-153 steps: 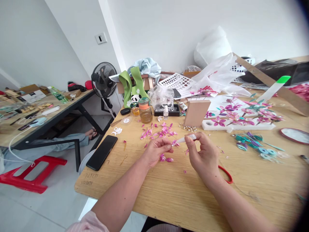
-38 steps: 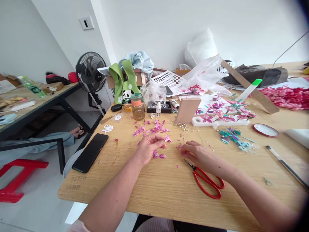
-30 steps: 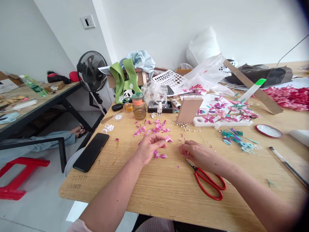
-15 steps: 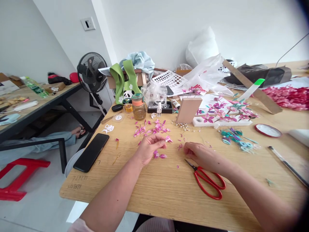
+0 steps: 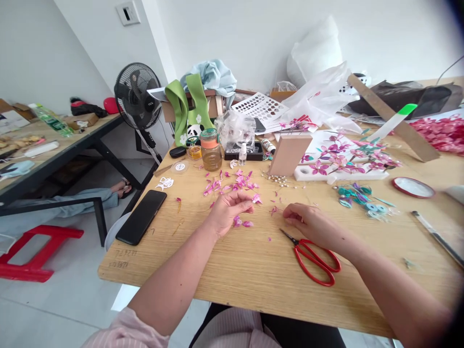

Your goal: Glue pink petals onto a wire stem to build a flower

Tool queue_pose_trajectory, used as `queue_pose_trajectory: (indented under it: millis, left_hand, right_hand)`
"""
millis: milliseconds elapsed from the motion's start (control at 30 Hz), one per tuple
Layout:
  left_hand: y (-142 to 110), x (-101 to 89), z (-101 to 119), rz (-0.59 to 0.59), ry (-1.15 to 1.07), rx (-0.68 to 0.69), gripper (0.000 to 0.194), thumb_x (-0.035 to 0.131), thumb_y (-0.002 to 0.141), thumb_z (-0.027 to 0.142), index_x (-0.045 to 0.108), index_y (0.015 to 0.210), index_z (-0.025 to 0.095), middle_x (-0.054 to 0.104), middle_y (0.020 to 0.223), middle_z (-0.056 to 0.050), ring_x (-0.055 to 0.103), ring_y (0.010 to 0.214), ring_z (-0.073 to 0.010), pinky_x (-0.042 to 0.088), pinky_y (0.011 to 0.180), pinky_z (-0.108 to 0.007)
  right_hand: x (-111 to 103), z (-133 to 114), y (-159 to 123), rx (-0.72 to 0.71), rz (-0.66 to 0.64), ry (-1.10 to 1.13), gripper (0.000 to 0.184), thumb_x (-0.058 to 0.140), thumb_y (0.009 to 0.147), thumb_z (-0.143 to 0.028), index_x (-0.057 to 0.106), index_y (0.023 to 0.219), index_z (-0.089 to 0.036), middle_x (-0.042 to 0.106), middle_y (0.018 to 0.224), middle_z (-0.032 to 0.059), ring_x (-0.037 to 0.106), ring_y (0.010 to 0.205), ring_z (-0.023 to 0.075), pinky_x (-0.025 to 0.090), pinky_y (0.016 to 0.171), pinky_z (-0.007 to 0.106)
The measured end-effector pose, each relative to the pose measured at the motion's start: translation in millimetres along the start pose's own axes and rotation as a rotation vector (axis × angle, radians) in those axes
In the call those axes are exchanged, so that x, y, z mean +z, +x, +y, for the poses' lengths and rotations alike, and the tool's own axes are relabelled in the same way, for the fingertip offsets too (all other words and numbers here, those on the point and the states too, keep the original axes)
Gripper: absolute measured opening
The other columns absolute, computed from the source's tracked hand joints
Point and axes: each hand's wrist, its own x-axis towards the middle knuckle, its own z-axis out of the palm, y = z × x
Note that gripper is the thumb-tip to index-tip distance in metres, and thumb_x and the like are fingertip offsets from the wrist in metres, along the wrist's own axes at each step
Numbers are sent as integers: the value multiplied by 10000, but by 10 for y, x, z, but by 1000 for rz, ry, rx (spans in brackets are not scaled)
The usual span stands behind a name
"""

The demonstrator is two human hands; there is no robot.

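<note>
Left hand (image 5: 229,211) above the pale wood-grained bench (image 5: 246,280), thumb and forefinger pinched together; grip closed on a small pink petal-like piece (image 5: 256,198), which pokes out past the fingertips. Two loose magenta petals (image 5: 242,223) on the bench just below that hand. Beyond it, a loose scatter of bright pink petals (image 5: 239,181).

Right hand (image 5: 306,221) low over the bench, back of hand up, fingers curled; cannot tell whether its grip is closed or holds anything, fingertips partly hidden. Small pink scraps (image 5: 273,210) near its fingertips. Red-handled scissors with dark blades (image 5: 314,261) lie just beside it, on the near side, tips pointing away and to the left.

Farther back: clear jar with orange band and teal lid (image 5: 211,153), upright; pinkish-tan rectangular block (image 5: 291,155) standing on edge, pearl-tipped stems (image 5: 279,181) at its foot; white foam strip (image 5: 303,173) with pink flower sprigs (image 5: 350,163) alongside. Black smartphone (image 5: 142,217) flat at bench left.
</note>
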Motion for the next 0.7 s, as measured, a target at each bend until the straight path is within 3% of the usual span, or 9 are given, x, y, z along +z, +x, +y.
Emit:
queue_pose_trajectory:
  millis: [133, 367, 700]
  left_hand:
    - [-5, 17, 18, -3, 9, 6, 268, 813, 575, 306, 652, 720, 149, 648, 607, 20, 588, 593, -82, 486, 656, -246]
    - [-6, 16, 17, -16, 2, 14, 241, 795, 605, 280, 651, 737, 139, 648, 612, 18, 591, 600, -75, 483, 679, -239]
    - [3, -2, 10, -22, 18, 29, 227, 783, 631, 285, 655, 753, 142, 641, 618, 17, 586, 606, -77, 471, 693, -251]
  right_hand:
    - [20, -122, -61, -49, 86, -28, 170, 421, 883, -193, 576, 813, -195, 605, 845, 68, 563, 824, 214, 420, 742, 329]
    - [67, -566, -165, -167, -105, 28, 189, 454, 824, -31, 532, 753, -187, 570, 832, 62, 524, 845, 207, 421, 739, 320]
    - [104, -620, -156, -181, -131, -106, 205, 444, 830, 10, 500, 737, -164, 561, 847, 94, 502, 846, 231, 431, 737, 347]
